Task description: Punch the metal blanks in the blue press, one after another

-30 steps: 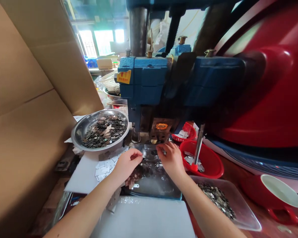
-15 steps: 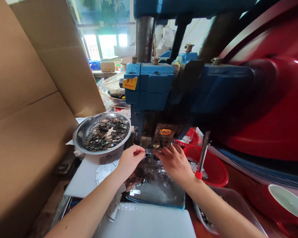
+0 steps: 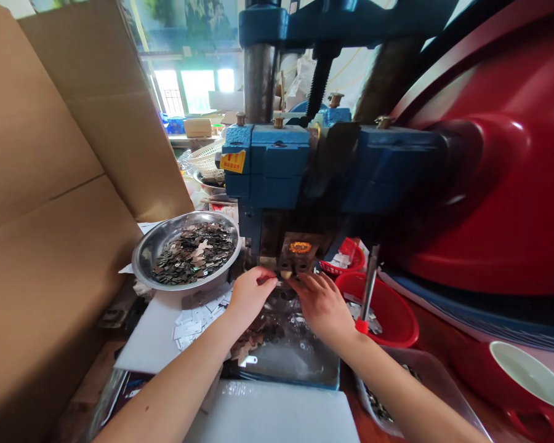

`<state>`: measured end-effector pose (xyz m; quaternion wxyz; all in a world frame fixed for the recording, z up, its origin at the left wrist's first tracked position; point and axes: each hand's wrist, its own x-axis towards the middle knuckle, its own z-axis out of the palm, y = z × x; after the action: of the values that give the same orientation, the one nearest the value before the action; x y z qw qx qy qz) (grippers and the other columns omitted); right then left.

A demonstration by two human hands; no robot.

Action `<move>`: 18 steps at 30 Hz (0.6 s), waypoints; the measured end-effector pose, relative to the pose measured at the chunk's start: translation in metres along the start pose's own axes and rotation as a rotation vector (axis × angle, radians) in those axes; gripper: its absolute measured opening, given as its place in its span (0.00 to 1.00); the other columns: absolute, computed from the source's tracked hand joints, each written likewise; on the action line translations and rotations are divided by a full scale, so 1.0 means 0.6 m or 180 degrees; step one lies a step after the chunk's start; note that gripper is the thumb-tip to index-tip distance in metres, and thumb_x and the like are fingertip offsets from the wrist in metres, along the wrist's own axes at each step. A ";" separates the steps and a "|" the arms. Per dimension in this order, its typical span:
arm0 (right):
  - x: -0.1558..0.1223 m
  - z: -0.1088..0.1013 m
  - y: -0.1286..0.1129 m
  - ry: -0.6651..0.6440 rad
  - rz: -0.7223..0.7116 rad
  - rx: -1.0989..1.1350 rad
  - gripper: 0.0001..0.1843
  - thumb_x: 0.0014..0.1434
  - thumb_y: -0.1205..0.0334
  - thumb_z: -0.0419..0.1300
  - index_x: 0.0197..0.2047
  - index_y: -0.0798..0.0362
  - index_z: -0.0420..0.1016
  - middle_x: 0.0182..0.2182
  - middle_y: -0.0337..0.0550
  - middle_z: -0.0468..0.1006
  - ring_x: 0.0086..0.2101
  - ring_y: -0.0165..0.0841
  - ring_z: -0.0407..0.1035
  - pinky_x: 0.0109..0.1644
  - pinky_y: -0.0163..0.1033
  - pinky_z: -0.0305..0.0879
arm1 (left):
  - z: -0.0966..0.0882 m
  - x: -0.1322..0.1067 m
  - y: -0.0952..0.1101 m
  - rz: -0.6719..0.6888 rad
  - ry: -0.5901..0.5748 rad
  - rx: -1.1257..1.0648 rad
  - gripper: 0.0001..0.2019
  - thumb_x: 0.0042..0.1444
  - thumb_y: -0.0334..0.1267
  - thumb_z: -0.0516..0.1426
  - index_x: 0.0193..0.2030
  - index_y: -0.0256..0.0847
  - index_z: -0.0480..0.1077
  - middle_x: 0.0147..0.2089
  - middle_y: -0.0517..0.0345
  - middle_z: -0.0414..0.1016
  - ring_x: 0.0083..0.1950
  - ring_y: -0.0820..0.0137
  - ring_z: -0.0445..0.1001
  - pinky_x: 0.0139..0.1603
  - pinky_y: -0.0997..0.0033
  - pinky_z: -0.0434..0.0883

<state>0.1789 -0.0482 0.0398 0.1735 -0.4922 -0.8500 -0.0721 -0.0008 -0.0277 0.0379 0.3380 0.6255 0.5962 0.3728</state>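
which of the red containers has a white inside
The red cup at the far right, by the frame edge: its inside is white. The red bowl near the right hand and the small red basket behind it are red inside.

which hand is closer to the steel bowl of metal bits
Left. The left hand sits just right of the steel bowl, close to its rim without touching it. The right hand is farther right, beyond the left hand, under the blue press.

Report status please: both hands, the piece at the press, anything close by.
Left hand pinching a small piece under the press die. Right hand fingertips at the die, grip unclear. Steel bowl left, red bowl right.
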 end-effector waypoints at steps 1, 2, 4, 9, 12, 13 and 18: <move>0.000 0.002 0.000 0.0042 0.0032 0.0110 0.24 0.58 0.72 0.51 0.55 0.44 0.69 0.47 0.45 0.75 0.48 0.38 0.65 0.56 0.50 0.55 | 0.003 0.002 0.001 0.0042 0.0004 0.0068 0.07 0.52 0.38 0.57 0.36 0.41 0.75 0.36 0.57 0.79 0.36 0.67 0.75 0.38 0.70 0.69; 0.000 0.004 0.000 0.0074 0.0047 0.0203 0.24 0.58 0.72 0.50 0.55 0.44 0.70 0.47 0.44 0.75 0.47 0.38 0.65 0.56 0.50 0.55 | 0.006 0.003 0.001 0.0081 0.0016 0.0131 0.07 0.52 0.38 0.57 0.36 0.41 0.76 0.36 0.57 0.79 0.36 0.67 0.75 0.38 0.69 0.69; 0.000 0.008 -0.001 0.0098 0.0056 0.0319 0.23 0.58 0.72 0.51 0.53 0.44 0.71 0.46 0.44 0.75 0.46 0.37 0.66 0.55 0.49 0.56 | 0.009 0.007 0.000 0.0140 0.0073 0.0239 0.07 0.52 0.37 0.57 0.36 0.41 0.76 0.36 0.56 0.79 0.38 0.66 0.75 0.41 0.67 0.69; -0.003 0.017 0.001 0.0101 0.0045 0.0317 0.22 0.58 0.72 0.52 0.52 0.44 0.72 0.46 0.44 0.75 0.46 0.37 0.65 0.55 0.49 0.56 | 0.011 0.011 -0.011 0.0241 0.0213 0.0471 0.07 0.51 0.36 0.58 0.34 0.42 0.77 0.38 0.55 0.78 0.44 0.63 0.72 0.47 0.63 0.66; -0.005 0.018 0.003 0.0082 0.0018 0.0154 0.23 0.58 0.73 0.53 0.53 0.43 0.72 0.47 0.43 0.75 0.48 0.38 0.65 0.57 0.50 0.53 | 0.012 0.010 -0.018 0.0266 0.0216 0.0538 0.07 0.51 0.38 0.58 0.35 0.43 0.77 0.39 0.56 0.77 0.45 0.63 0.71 0.50 0.61 0.65; -0.005 0.017 0.003 0.0070 0.0012 0.0073 0.23 0.57 0.72 0.53 0.52 0.42 0.72 0.47 0.43 0.75 0.49 0.39 0.64 0.58 0.51 0.52 | 0.014 0.010 -0.020 0.0271 0.0214 0.0549 0.07 0.51 0.38 0.58 0.35 0.43 0.77 0.39 0.56 0.76 0.45 0.63 0.71 0.50 0.61 0.65; -0.005 0.011 -0.003 0.0058 -0.0005 -0.0274 0.22 0.58 0.70 0.55 0.52 0.39 0.72 0.48 0.40 0.75 0.51 0.42 0.62 0.60 0.55 0.47 | 0.023 0.017 -0.031 0.0305 0.0164 0.0526 0.08 0.51 0.37 0.58 0.38 0.43 0.76 0.42 0.54 0.75 0.47 0.62 0.70 0.52 0.62 0.65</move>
<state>0.1769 -0.0495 0.0327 0.1598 -0.4979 -0.8448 -0.1132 0.0022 -0.0160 0.0152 0.2515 0.6693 0.6028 0.3541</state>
